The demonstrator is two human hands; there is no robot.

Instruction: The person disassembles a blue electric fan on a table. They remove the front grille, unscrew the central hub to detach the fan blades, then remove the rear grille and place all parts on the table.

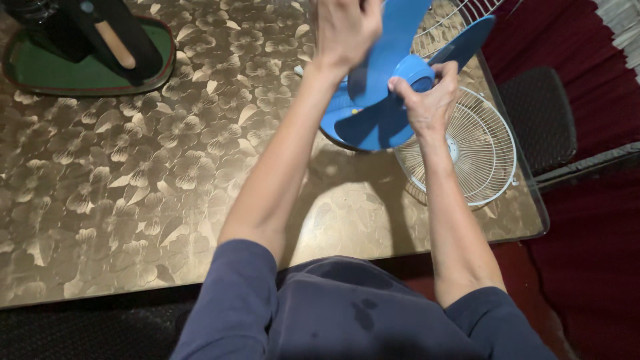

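Note:
A blue plastic fan blade is held up above the table between both hands. My right hand grips its round hub from the right side. My left hand is raised at the top of the view, blurred, closed around the upper part of the blade. A white wire fan guard lies flat on the table just under and to the right of the blade. A second wire guard shows at the top right edge, partly hidden by the blade.
The table has a gold floral-patterned top under glass. A black fan base on a green tray stands at the far left. A dark chair and red floor lie to the right.

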